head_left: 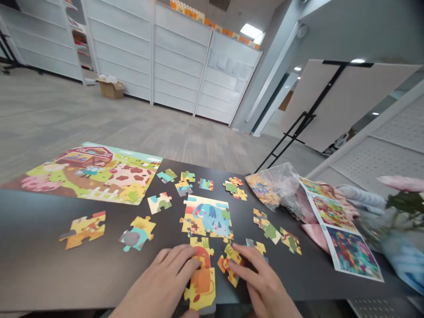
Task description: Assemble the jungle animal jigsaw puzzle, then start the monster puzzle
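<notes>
My left hand (165, 276) lies on the dark table (39, 265), its fingers pressing a joined yellow and orange group of puzzle pieces (200, 282) at the near edge. My right hand (261, 282) rests beside it, fingertips on a smaller yellow and red piece (228, 263) that touches that group. Just beyond both hands sits an assembled block with a blue elephant (207, 216). Loose pieces lie scattered around, among them a yellow one (84, 229) and one with a grey patch (137, 233) to the left.
A finished farm puzzle (89, 172) lies at the table's far left. A clear plastic bag of pieces (273, 185) and a printed picture sheet (338, 225) lie to the right, beside folded cloth and a pink flower (402, 183). White cabinets and a cardboard box stand behind.
</notes>
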Tool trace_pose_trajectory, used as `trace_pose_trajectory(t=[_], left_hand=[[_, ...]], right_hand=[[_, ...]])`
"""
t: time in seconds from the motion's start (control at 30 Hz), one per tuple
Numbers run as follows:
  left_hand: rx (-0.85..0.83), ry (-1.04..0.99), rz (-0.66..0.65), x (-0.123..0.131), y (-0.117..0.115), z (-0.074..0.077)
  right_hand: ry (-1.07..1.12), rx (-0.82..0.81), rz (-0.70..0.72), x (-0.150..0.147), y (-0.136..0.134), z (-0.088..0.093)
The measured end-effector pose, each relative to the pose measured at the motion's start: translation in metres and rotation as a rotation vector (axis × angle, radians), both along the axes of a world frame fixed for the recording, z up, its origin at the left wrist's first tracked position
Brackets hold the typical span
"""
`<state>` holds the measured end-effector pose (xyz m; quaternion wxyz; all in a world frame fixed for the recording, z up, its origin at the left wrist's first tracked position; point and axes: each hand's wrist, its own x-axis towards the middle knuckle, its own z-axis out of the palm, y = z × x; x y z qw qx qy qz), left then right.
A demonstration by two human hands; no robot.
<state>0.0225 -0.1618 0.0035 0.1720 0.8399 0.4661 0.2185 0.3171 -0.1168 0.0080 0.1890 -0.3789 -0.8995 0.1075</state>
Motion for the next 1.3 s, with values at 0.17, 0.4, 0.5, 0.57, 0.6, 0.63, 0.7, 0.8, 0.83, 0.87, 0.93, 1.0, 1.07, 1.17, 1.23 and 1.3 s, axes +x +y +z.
trace_pose_trajectory(t=[0.17, 0.4, 0.5, 0.57, 0.6, 0.63, 0.7, 0.8, 0.83, 0.87, 0.93, 1.0, 1.07, 1.17, 1.23, 1.3], left_hand=[[-0.036, 0.038, -0.008, 0.001, 0.002, 0.001], [0.095, 0.085, -0.055, 0.001, 0.003, -0.002], [0.117, 0.106, -0.092, -0.002, 0.003, -0.003], [0.131, 0.116, -0.108, -0.004, 0.004, -0.005], [0.139, 0.121, -0.114, -0.005, 0.004, -0.006], [0.152, 0.124, -0.125, -0.006, 0.004, -0.007], [0.176, 0.125, -0.135, -0.007, 0.003, -0.010], [0.188, 0.134, -0.096, -0.005, 0.002, -0.017], [0.193, 0.139, -0.078, -0.004, 0.002, -0.020], [0.198, 0.146, -0.068, -0.004, 0.002, -0.022], [0.214, 0.152, -0.075, -0.004, 0.003, -0.026], [0.228, 0.148, -0.087, -0.005, 0.004, -0.029], [0.235, 0.143, -0.092, -0.006, 0.005, -0.031], [0.228, 0.150, -0.087, -0.007, 0.006, -0.031], [0.225, 0.154, -0.083, -0.007, 0.005, -0.031], [0.222, 0.152, -0.081, -0.006, 0.005, -0.031]], right_hand=[[0.041, 0.071, -0.236, -0.009, -0.012, -0.023], [0.114, -0.047, -0.200, -0.023, -0.016, -0.015], [0.135, -0.119, -0.149, -0.027, -0.013, -0.008], [0.147, -0.145, -0.127, -0.029, -0.009, -0.006], [0.150, -0.154, -0.121, -0.030, -0.007, -0.006], [0.152, -0.160, -0.119, -0.031, -0.006, -0.006], [0.157, -0.166, -0.117, -0.033, -0.003, -0.005], [0.163, -0.173, -0.121, -0.034, 0.000, -0.003], [0.167, -0.178, -0.127, -0.035, 0.001, -0.002], [0.172, -0.186, -0.132, -0.036, 0.001, 0.000], [0.184, -0.200, -0.138, -0.036, 0.002, 0.003], [0.188, -0.210, -0.125, -0.036, 0.003, 0.004], [0.185, -0.209, -0.104, -0.036, 0.004, 0.003], [0.180, -0.202, -0.080, -0.037, 0.007, 0.001], [0.183, -0.197, -0.068, -0.037, 0.008, 0.000], [0.175, -0.202, -0.053, -0.036, 0.008, 0.001]])
